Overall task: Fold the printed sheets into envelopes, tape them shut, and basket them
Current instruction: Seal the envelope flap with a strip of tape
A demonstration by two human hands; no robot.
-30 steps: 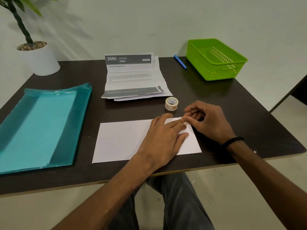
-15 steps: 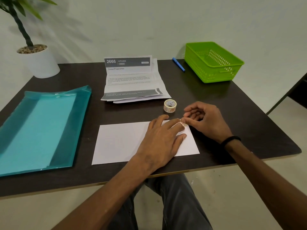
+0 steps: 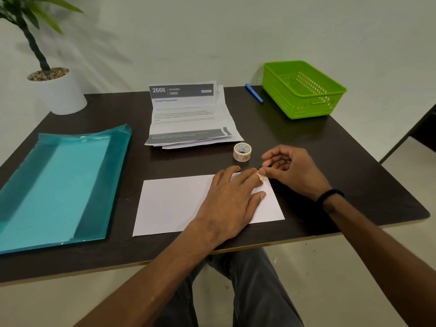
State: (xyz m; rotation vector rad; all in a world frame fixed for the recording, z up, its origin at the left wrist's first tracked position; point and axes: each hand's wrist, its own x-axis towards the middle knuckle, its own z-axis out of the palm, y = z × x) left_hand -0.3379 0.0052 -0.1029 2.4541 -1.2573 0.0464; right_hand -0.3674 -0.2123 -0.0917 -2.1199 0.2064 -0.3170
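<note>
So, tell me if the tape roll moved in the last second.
No. The tape roll stays just off the near right corner of the printed sheets.

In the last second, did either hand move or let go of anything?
Nothing visibly changed. The left hand lies flat on the folded sheet; the right hand pinches the tape piece at its far right corner. The tape roll is untouched.

At far left we see a potted plant (image 3: 50,90), a teal folder (image 3: 59,185) nearer, and a blue pen (image 3: 254,93) far right.
</note>
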